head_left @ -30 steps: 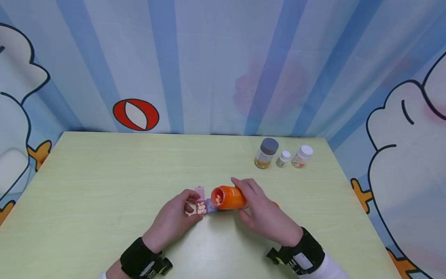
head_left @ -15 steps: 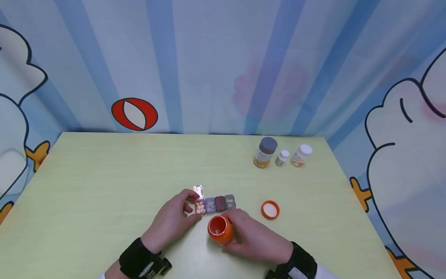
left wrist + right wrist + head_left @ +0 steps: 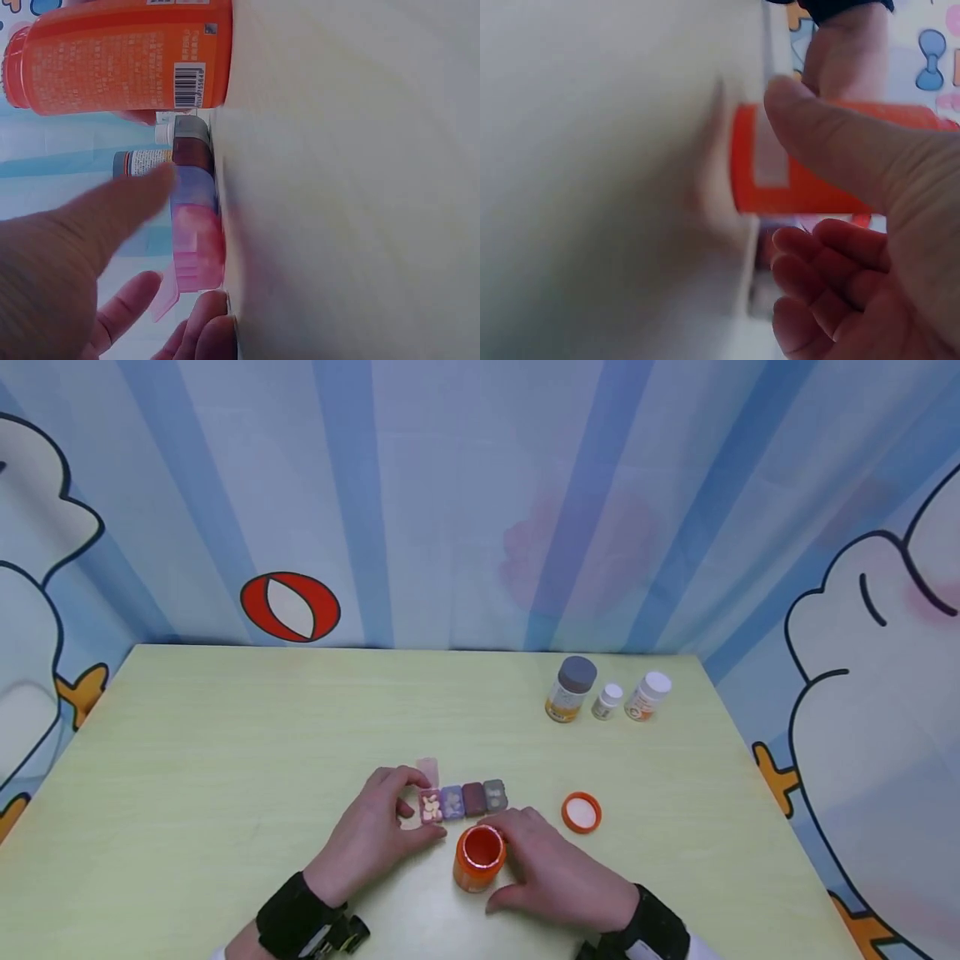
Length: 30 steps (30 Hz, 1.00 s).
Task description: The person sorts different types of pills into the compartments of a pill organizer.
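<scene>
A small pill organizer (image 3: 452, 802) lies on the table, its linked boxes coloured pink, blue, dark red and grey. The pink box's lid (image 3: 428, 770) stands raised, and pale tablets (image 3: 431, 809) fill that box. Around this end is my left hand (image 3: 378, 827), index finger near the lid and thumb stretched along the near side; the left wrist view shows no firm grip. An uncapped orange bottle (image 3: 472, 877) stands upright just in front of the organizer. Beside it, my right hand (image 3: 558, 872) has its thumb away from the bottle and its fingers loosely bent behind.
An orange cap (image 3: 581, 812) with a white lining lies upside down to the right. At the back right stand a grey-capped bottle (image 3: 570, 690), a small white-capped bottle (image 3: 607, 702) and another white-capped bottle (image 3: 648, 697). A printed curtain (image 3: 450, 510) hangs behind the table.
The orange bottle went from tilted over the organizer to upright on the table in front of it. My right hand came down with it and loosened. The left thumb shifted slightly right.
</scene>
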### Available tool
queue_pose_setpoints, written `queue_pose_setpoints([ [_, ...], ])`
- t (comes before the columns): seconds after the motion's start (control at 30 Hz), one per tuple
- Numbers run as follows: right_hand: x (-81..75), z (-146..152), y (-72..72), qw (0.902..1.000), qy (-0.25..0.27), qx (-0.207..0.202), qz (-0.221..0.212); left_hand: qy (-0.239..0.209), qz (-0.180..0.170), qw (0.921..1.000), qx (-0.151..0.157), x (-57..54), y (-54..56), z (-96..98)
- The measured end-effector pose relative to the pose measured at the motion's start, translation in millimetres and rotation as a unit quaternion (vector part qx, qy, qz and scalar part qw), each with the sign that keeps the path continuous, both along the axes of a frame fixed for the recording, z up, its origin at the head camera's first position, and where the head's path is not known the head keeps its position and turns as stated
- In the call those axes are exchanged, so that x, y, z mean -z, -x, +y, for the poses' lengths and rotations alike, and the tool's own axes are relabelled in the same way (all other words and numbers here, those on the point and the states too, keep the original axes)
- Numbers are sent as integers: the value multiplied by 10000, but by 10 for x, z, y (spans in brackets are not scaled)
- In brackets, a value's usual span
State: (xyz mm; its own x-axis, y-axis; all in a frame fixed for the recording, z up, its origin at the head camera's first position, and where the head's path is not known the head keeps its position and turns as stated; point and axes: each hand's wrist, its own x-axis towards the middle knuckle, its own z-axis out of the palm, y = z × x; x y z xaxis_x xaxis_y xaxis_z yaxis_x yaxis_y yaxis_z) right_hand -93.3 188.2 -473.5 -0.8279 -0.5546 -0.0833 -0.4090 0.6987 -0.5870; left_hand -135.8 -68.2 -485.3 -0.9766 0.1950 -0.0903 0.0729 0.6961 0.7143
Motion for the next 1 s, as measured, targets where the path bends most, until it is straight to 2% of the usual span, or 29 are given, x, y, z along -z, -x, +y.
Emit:
queue_pose_setpoints([
  [0.1,-104,124,13,9997,-95,246,23,68,-32,9997,-230,-46,4,7],
  [0.23,-223,344,84,9953,-258,847,386,-49,22,9989,-464,-150,-10,32],
  [0.3,-240,463,127,9905,-387,1178,597,-329,50,9992,-202,-206,-38,52],
  [0.37,-224,568,164,9850,-615,1438,731,-651,55,9972,352,-253,-80,74],
  [0.43,-189,650,198,9812,-818,1589,726,-923,-55,9905,1019,-289,-131,102],
  [0.5,-135,702,227,9798,-969,1637,621,-950,-88,9822,1620,-305,-181,134],
  [0.6,-59,727,268,9801,-1081,1600,450,-741,-203,9743,2117,-301,-244,177],
  [0.73,-12,703,284,9804,-1207,1502,418,-353,-309,9714,2328,-274,-282,203],
  [0.87,-11,682,274,9794,-1311,1478,415,-152,-205,9733,2281,-247,-298,218],
  [1.0,-32,648,253,9787,-1311,1529,398,-140,-102,9760,2172,-207,-314,236],
])
